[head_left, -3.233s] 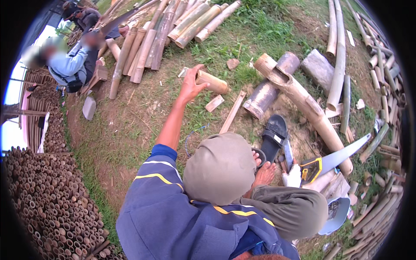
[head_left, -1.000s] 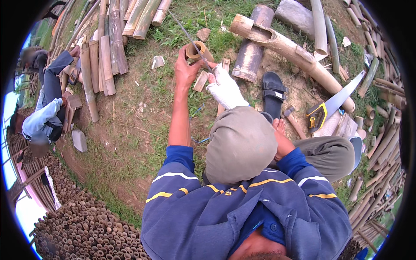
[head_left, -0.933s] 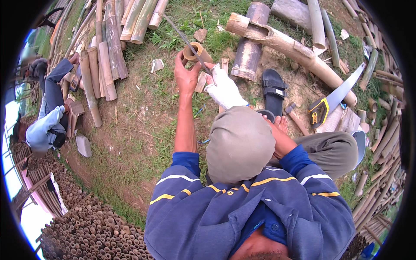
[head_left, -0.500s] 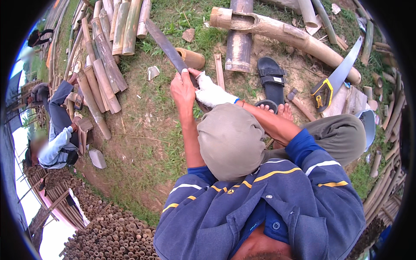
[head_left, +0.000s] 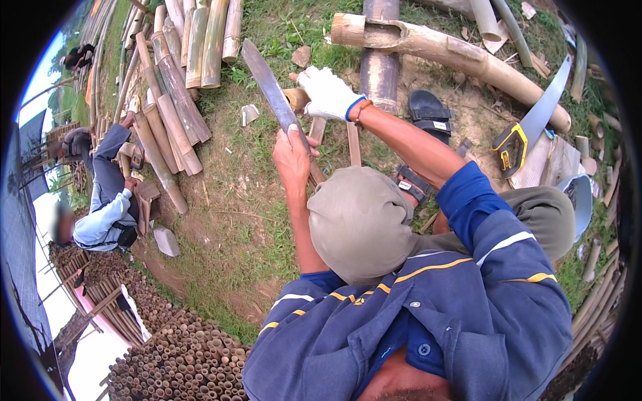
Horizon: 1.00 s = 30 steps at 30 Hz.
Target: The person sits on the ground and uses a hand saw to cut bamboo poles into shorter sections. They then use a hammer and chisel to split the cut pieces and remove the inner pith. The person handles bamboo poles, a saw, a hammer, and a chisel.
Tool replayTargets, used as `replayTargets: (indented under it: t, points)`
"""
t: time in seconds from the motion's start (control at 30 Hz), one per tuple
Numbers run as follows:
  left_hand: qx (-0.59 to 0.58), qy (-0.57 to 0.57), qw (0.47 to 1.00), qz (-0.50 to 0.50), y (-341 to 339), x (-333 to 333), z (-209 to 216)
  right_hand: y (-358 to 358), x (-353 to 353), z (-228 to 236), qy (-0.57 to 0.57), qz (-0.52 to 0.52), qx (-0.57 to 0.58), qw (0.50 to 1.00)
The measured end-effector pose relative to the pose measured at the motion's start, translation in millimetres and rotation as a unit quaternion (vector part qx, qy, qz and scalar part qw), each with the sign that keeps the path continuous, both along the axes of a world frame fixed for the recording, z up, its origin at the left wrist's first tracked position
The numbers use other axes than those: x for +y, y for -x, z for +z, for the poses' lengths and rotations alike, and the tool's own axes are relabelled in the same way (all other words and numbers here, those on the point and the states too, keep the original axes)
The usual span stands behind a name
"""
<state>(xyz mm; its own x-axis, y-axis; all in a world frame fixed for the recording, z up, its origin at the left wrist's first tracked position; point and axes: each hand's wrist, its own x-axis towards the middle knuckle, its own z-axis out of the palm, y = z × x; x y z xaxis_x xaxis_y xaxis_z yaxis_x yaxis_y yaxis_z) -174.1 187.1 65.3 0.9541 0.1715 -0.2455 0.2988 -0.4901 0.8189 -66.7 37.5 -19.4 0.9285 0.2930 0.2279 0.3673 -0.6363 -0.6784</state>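
Observation:
My bare left hand (head_left: 292,157) is wrapped around the grip end of a machete (head_left: 267,80), its long dark blade pointing up and away to the left. My right hand (head_left: 328,92), in a white glove, reaches out beyond the blade with its fingers extended. It is over a short bamboo tube (head_left: 296,100) on the ground and covers part of it; whether it touches the tube I cannot tell. Split bamboo strips (head_left: 354,144) lie nearer to me. My bent knee (head_left: 358,224) partly hides the space below my left hand.
A notched bamboo pole (head_left: 461,57) crosses a dark bamboo piece (head_left: 380,73) ahead. At right are a handsaw (head_left: 535,117) and a hammer (head_left: 463,148); sandals (head_left: 430,113) are nearer. Cut bamboo (head_left: 170,87) lies left, near a seated person (head_left: 107,214). Bamboo pieces (head_left: 180,361) are piled lower left.
My gloved right hand has left the machete and moved forward to the short bamboo tube. My left hand keeps the machete, now lower and nearer to me. The whole view has shifted slightly.

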Motion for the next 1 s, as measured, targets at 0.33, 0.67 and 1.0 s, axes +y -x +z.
replayTargets:
  t: [0.33,0.67,1.0]
  points:
    - [-0.034,-0.064,0.995,0.068,68,11,-53,91,47,-33,-0.155,-0.165,-0.008,0.974]
    - [-0.039,-0.119,0.989,0.078,69,26,-48,92,55,-26,-0.151,-0.152,-0.005,0.977]
    - [-0.068,-0.168,0.982,0.046,25,2,-14,50,51,-24,-0.105,-0.209,0.010,0.972]
